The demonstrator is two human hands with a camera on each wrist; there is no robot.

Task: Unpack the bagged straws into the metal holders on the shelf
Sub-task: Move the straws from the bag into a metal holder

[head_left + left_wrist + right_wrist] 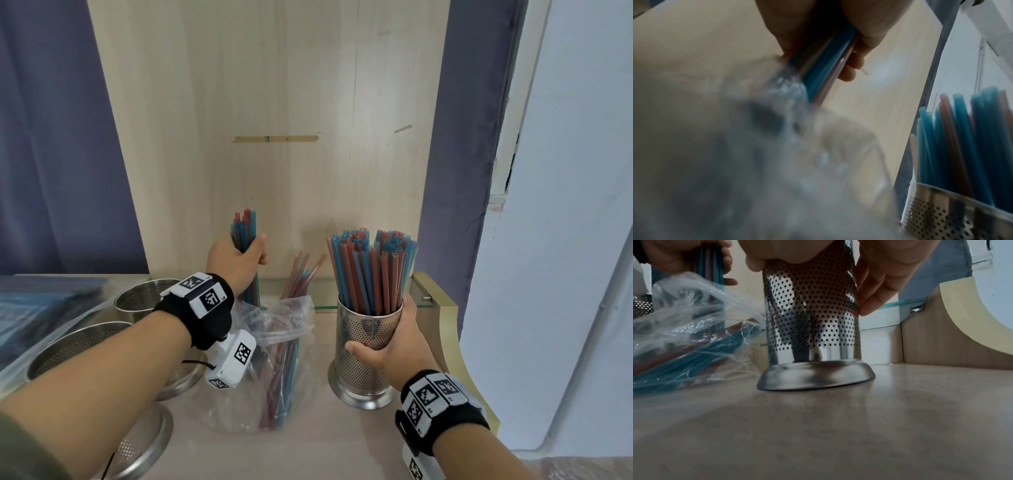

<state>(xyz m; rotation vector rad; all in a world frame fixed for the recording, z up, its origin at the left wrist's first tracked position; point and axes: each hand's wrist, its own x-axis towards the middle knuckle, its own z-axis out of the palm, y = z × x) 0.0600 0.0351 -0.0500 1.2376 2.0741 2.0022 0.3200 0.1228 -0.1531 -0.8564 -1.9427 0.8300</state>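
Observation:
A clear plastic bag [274, 346] with red and blue straws lies on the shelf, its mouth open toward the back. My left hand [239, 257] grips a bunch of straws [244, 228] held upright, their lower ends still inside the bag [789, 87]. To the right stands a perforated metal holder [363, 356] packed with several straws [373, 267]. My right hand [387, 346] wraps around its wall [812, 305], thumb on the left and fingers [875, 288] on the right. The holder's base rests on the shelf.
Two more perforated metal holders [144, 298] [78, 346] stand at the left, and a third round base [144, 445] sits near the front edge. The wooden back panel [274, 102] rises behind. A curved shelf side [442, 308] bounds the right.

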